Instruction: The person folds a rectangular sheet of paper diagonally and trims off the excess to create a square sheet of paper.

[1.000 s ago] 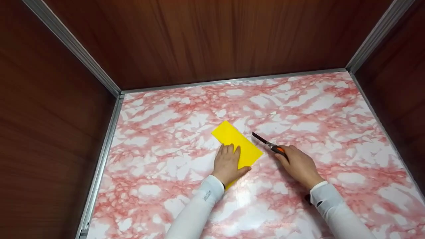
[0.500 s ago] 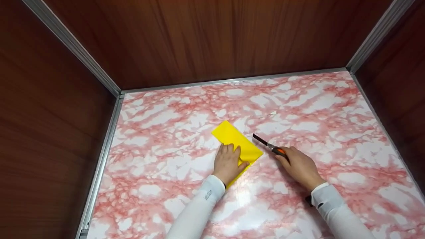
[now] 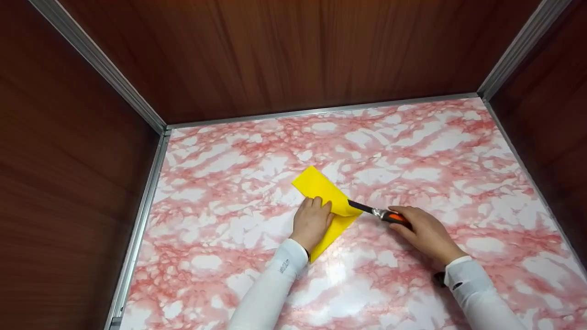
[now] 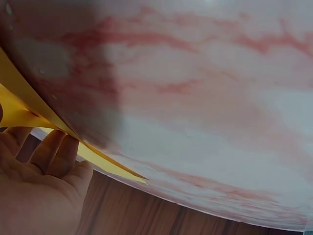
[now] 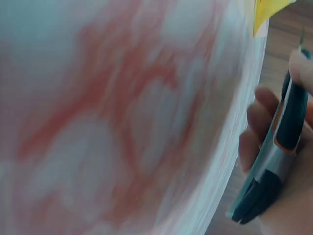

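Now the knife meets the yellow paper, no longer apart

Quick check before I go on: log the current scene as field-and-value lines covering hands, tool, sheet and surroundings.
Left hand: holds the yellow rectangular paper sheet
Right hand: grips the black-and-orange utility knife
Blade: black, along the sheet's edge near its right corner; contact unclear
Sheet state: flap raised beside left hand
Surface: pink-and-white marbled tabletop
Surround: dark-brown wood-grain panels, silver metal trim
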`<state>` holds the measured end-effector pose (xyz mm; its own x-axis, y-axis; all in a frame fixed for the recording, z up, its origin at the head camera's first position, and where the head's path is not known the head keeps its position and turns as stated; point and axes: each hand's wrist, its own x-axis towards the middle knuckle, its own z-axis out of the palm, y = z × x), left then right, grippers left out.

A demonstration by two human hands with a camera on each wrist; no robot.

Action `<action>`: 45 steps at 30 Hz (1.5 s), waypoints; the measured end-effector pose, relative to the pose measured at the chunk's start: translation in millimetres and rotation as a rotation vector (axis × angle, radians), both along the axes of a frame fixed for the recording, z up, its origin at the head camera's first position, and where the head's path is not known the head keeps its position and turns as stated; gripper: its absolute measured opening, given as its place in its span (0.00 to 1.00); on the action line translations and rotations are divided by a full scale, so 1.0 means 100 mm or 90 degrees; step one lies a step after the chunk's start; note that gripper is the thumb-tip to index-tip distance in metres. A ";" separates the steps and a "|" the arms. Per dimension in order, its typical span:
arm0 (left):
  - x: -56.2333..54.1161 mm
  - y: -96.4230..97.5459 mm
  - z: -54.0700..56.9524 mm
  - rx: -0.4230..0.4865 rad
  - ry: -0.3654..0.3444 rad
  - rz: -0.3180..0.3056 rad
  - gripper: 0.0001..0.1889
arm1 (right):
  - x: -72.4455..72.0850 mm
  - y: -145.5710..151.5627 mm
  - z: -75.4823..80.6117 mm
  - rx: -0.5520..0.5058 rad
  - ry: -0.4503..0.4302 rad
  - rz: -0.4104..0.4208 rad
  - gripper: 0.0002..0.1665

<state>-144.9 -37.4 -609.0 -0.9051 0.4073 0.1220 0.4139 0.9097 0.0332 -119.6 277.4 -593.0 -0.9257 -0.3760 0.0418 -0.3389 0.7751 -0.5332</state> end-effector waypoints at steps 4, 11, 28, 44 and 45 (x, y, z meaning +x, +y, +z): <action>-0.02 0.00 0.02 -0.003 0.006 0.004 0.20 | 0.05 0.10 0.01 -0.017 -0.033 0.016 0.25; -0.04 0.01 0.05 -0.003 -0.005 0.012 0.20 | 0.07 0.08 0.00 0.029 -0.017 0.023 0.25; 0.05 0.04 0.04 0.032 -0.046 0.009 0.37 | 0.03 -0.14 -0.09 0.111 0.132 0.020 0.29; 0.14 0.07 -0.06 -0.034 -0.072 0.022 0.38 | 0.06 -0.17 -0.13 0.138 0.165 0.042 0.31; 0.14 0.07 -0.06 -0.034 -0.070 0.020 0.38 | 0.06 -0.17 -0.13 0.139 0.165 0.041 0.31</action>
